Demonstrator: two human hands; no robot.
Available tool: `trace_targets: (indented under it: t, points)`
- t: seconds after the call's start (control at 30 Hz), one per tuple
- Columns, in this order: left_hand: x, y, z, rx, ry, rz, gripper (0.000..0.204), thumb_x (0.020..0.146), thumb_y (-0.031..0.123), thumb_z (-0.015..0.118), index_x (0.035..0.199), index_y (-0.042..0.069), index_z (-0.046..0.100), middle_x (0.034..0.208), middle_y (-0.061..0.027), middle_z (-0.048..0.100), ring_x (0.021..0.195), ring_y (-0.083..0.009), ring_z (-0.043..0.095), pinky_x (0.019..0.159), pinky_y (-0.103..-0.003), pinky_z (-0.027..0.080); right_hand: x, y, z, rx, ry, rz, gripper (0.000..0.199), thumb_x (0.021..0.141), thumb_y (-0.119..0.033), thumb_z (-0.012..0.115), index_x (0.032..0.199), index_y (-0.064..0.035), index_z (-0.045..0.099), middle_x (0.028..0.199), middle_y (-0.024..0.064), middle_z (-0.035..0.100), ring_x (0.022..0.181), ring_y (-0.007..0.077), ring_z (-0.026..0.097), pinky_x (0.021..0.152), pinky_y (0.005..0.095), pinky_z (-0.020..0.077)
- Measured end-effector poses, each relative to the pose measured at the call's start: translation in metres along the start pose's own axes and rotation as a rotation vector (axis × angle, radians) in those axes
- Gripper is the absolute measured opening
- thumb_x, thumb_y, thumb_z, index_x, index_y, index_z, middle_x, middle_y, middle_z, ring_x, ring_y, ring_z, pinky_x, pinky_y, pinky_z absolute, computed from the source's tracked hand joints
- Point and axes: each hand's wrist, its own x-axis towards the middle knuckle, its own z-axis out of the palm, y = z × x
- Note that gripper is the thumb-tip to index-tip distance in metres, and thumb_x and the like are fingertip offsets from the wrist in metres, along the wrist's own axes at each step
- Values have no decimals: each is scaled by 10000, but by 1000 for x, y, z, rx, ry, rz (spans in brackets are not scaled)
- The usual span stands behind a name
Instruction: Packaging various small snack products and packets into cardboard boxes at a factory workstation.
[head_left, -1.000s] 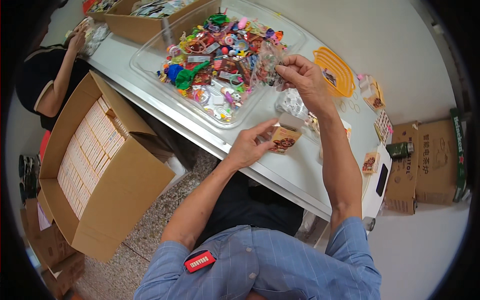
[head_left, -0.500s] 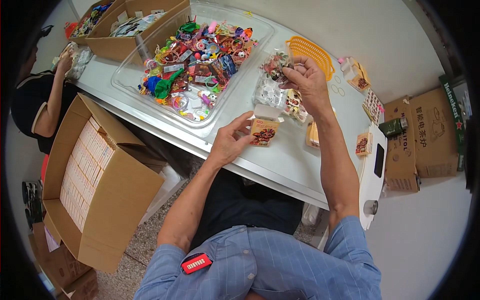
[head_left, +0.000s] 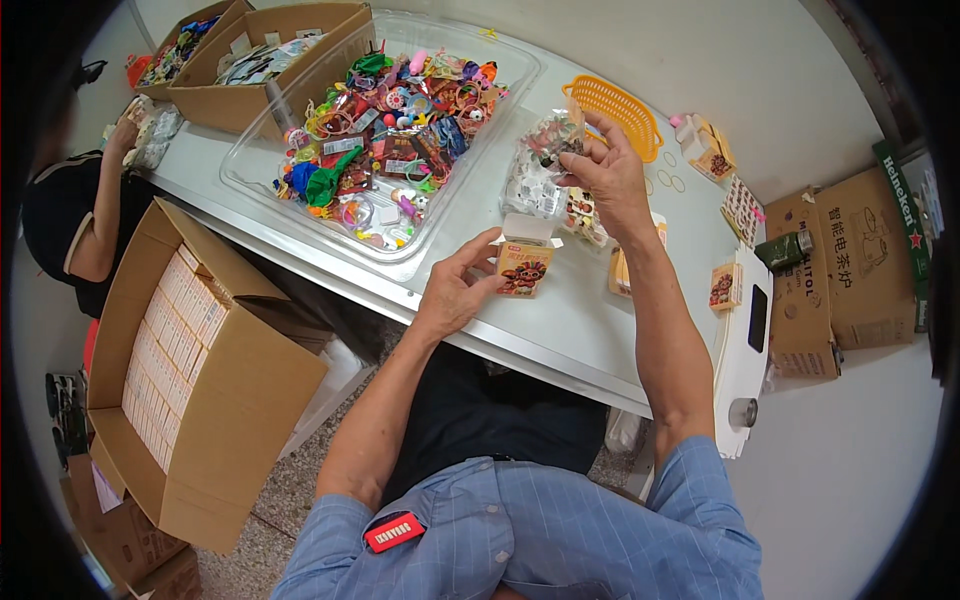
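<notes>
My left hand (head_left: 455,290) grips the left side of a small orange-and-cream cardboard box (head_left: 524,272), which stands upright on the table with its top flaps up. Above and beyond it, my right hand (head_left: 612,188) pinches a clear plastic bag (head_left: 552,138) of small dark red, green and white pieces. Beneath that lies a clear bag of white pieces (head_left: 533,192). A packet with coloured printed faces (head_left: 585,216) is next to it, partly behind my right hand. Another small box (head_left: 619,275) is partly covered by my right forearm.
A clear plastic tray (head_left: 235,170) heaped with small toys fills the table's left part. A yellow basket (head_left: 640,120) is by the wall. At lower left stands a carton (head_left: 240,400) packed with small boxes. A co-worker (head_left: 85,215) works at the far left.
My right hand has shifted slightly left and down with the plastic bag. My left hand and the box stay almost where they were.
</notes>
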Motion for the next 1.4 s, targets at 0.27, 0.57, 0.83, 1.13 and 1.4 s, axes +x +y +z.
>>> trace_targets:
  t: [0.27,0.57,0.83,1.13,1.4]
  points:
    - [-1,-4,-1,-24,4,27,690,815,-22,705,1465,61,488,1137,-92,705,883,-128,631,854,-288,518,10,0,15,118,40,-63,545,926,24,597,1423,31,373,1081,145,686,933,174,700,756,289,625]
    - [-3,-2,2,-4,8,74,717,818,-42,678,1490,85,462,1127,-93,713,874,-123,648,824,-285,547,57,-24,72,207,30,-219,521,946,17,587,1416,36,362,1078,137,691,930,165,691,780,286,619]
    - [-5,-1,-1,-7,-4,62,691,839,-23,691,1484,79,465,1179,-112,704,905,-136,663,836,-288,541,75,-63,101,278,-24,-313,593,905,26,640,1420,56,349,1020,134,697,883,150,683,774,272,614]
    - [-5,-2,-3,15,-46,23,697,861,-26,690,1501,55,425,1261,-124,667,967,-147,652,873,-293,540,71,-82,99,224,-2,-374,583,915,22,628,1422,53,343,1030,125,697,909,140,682,765,272,622]
    - [-6,-1,-1,-3,-14,72,695,843,0,716,1484,71,459,1194,-124,700,926,-148,668,849,-292,549,56,-98,79,204,61,-413,526,952,-9,610,1418,30,368,1104,128,707,961,143,691,761,272,627]
